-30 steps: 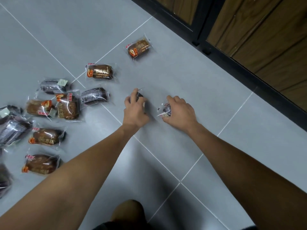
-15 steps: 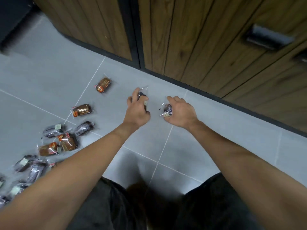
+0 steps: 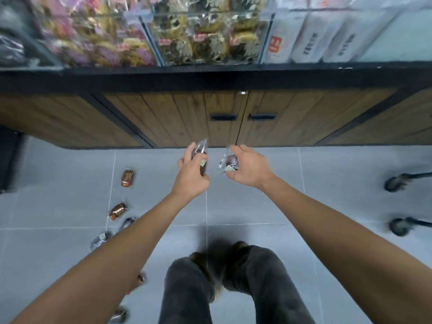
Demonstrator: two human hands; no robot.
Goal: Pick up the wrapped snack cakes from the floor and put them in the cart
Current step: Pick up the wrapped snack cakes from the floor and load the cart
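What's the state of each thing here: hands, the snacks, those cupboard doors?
Left hand: shut on dark cake, lifted.
Right hand: shut on second cake, lifted.
Floor cakes: lying loose at left, not yet picked up.
Cupboard doors: closed.
Cart wheels: on floor, at right edge.

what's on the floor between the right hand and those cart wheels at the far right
Nothing. In the head view, the stretch from the right hand to the cart wheels is bare grey floor tile. The loose snack cakes all lie on the left side.
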